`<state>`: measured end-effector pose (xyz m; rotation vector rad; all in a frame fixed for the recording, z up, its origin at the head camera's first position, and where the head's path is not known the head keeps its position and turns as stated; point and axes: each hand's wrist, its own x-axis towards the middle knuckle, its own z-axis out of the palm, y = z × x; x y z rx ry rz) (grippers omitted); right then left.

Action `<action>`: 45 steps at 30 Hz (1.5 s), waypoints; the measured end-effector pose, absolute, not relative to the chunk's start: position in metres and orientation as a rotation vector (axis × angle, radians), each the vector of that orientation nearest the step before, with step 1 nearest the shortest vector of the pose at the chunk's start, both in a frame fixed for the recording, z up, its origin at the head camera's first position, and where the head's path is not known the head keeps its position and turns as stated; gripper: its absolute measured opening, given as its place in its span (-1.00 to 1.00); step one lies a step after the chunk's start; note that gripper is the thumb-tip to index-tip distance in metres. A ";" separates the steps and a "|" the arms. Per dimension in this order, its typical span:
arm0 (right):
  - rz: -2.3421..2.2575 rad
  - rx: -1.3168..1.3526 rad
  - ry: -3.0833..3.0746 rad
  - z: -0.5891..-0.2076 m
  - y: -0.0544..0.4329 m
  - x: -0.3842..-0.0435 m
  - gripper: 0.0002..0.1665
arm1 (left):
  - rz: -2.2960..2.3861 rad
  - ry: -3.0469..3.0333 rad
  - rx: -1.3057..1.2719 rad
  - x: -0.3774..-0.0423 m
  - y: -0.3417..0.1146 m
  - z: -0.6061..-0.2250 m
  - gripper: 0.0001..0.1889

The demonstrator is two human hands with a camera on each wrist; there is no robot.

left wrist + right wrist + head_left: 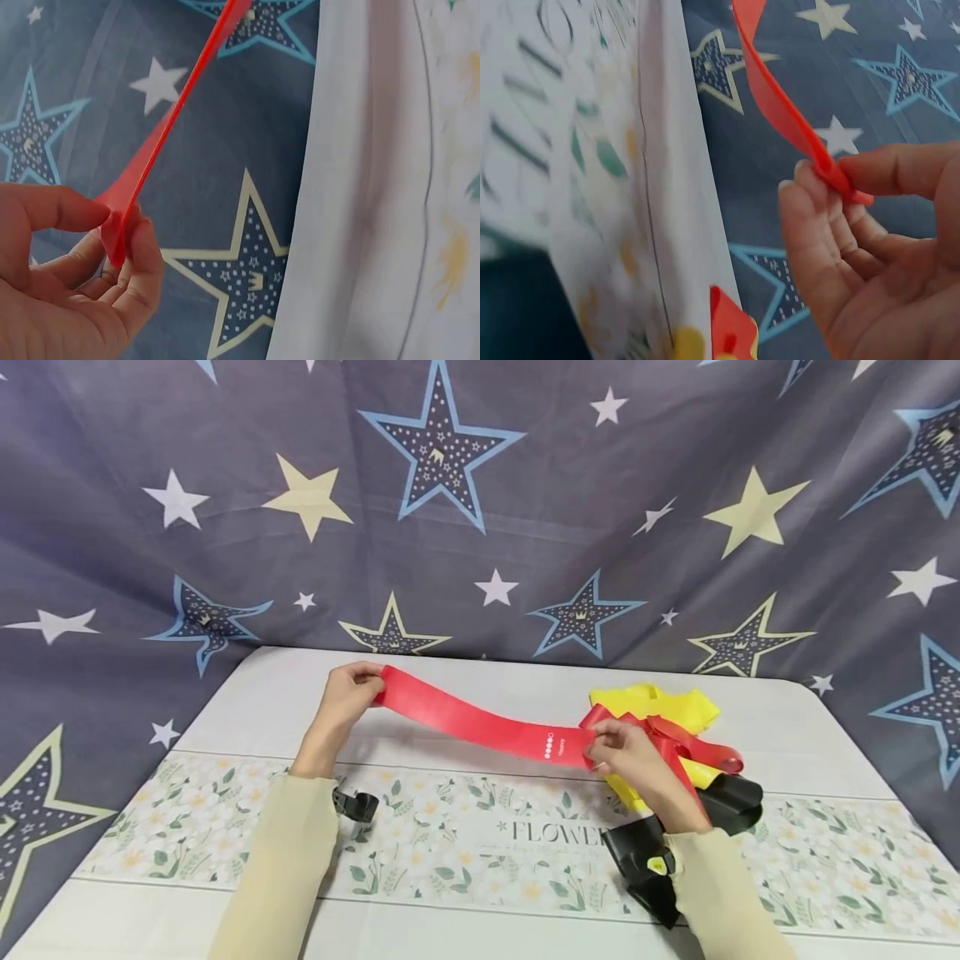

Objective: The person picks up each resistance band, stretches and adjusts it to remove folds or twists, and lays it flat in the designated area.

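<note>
So, the left grip (348, 693) and right grip (626, 752) each pinch one end of a flat, glossy red rubbery band (480, 722), up over the white, floral-printed worktop (517, 689), presumably to spread it lengthwise. Crumpled yellow (697, 708) and black rubbery bands (731, 802) sit right, probably so they don't tangle.

A dark, star-printed curtain (480, 547) hangs behind a white table (270, 714) crossed by a flowered strip (431, 860).

Dark grey-blue, star-patterned cloth (420, 560) behind a white table (277, 702) with a floral band (202, 818) across it.
</note>
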<state>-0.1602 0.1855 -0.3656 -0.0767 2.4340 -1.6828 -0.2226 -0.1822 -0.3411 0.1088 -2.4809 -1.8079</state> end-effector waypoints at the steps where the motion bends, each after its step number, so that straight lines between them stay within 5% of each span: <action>1: -1.666 -0.088 2.422 -0.366 0.183 -0.159 -0.63 | -1.804 -2.479 0.105 -0.226 -0.183 -0.341 -0.64; 23: -1.737 -0.159 1.784 -0.399 0.043 -0.096 -0.95 | -1.219 -2.634 -0.084 -0.305 -0.174 -0.348 -0.82; 33: -1.688 -0.158 1.756 -0.408 -0.018 -0.091 -0.76 | -1.065 -2.760 -0.188 -0.318 -0.171 -0.358 -0.85; 45: -1.570 -0.165 1.869 -0.406 -0.026 -0.091 -0.67 | -1.073 -2.874 -0.133 -0.329 -0.185 -0.385 -0.82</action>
